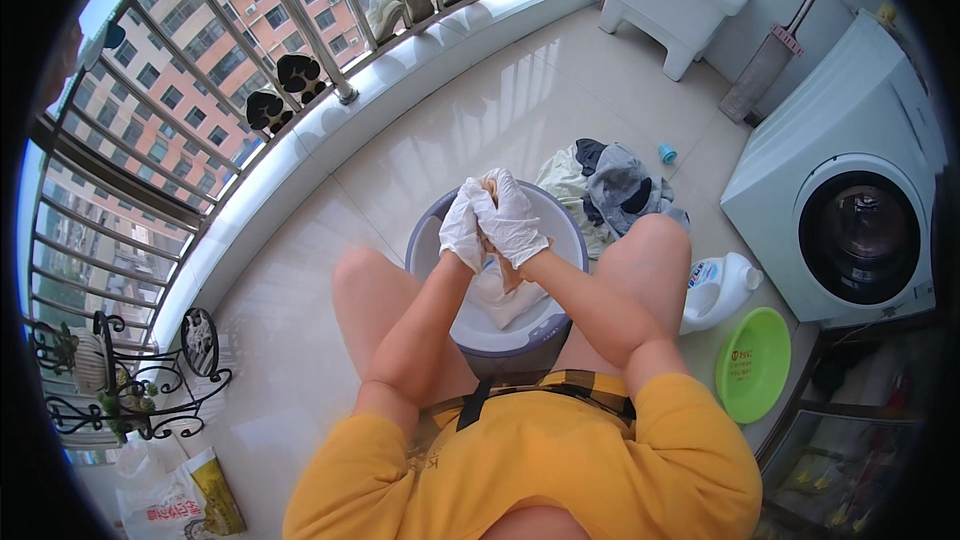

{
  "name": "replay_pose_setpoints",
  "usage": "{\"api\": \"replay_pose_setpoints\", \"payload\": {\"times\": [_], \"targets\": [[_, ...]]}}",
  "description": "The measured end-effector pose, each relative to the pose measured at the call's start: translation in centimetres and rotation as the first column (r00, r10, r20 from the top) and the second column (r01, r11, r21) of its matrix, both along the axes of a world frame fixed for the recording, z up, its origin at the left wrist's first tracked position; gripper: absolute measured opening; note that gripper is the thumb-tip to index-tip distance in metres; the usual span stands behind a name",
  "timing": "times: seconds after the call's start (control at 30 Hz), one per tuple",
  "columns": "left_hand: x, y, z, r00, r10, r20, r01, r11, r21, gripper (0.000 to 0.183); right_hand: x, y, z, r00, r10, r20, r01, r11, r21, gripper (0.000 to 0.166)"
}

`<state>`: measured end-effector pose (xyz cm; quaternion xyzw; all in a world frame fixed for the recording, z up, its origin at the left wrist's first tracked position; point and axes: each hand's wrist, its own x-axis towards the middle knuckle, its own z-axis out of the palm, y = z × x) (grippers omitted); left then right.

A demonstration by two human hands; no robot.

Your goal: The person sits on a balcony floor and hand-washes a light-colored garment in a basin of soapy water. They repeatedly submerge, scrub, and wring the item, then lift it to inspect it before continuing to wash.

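My left hand (463, 221) and my right hand (510, 217), both in thin white gloves, are pressed together over a white basin (559, 228) with a purple-grey rim. Between them they grip a bunched tan cloth (510, 276), a bit of which shows at the top and below the wrists. The gloves hide most of it. Under my wrists lies a pale pinkish cloth (504, 305) in the basin; I cannot tell whether it joins the gripped one. The basin stands on the floor between my knees.
Beyond the basin lies a heap of grey and pale clothes (626, 183), near a blue cap (667, 154). At right are a white detergent bottle (720, 292), a green basin (754, 365) and a front-loading washing machine (832, 187). A metal railing (217, 26) curves along the left, beside a black plant stand (150, 382).
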<state>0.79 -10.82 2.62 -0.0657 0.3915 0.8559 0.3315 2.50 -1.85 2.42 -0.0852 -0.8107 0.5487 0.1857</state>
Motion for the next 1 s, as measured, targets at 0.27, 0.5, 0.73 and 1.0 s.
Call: {"api": "replay_pose_setpoints", "payload": {"times": [0.27, 0.5, 0.73, 1.0], "targets": [[0.5, 0.3, -4.1, 0.986, 0.064, 0.152, -0.073, 0.996, 0.051, 0.027, -1.0, 1.2, 1.7, 0.937, -0.034, 0.349, 0.046, 0.999, -0.028, 0.050], [-0.3, -1.8, -2.5, 0.990, 0.142, 0.005, -0.141, 0.980, 0.138, 0.030, 1.9, -1.0, 1.4, 0.954, 0.282, -0.102, -0.231, 0.908, 0.349, 0.045], [1.7, 0.3, -1.1, 0.997, -0.063, -0.047, 0.064, 0.998, 0.017, 0.026, -2.2, 3.3, 1.1, 0.961, -0.092, 0.259, 0.117, 0.990, -0.084, 0.050], [-0.7, -1.0, -0.3, 0.941, -0.012, -0.339, -0.069, 0.971, -0.228, 0.023, -1.1, 2.2, 0.1, 0.996, 0.046, 0.072, -0.027, 0.969, -0.246, 0.054]]}}
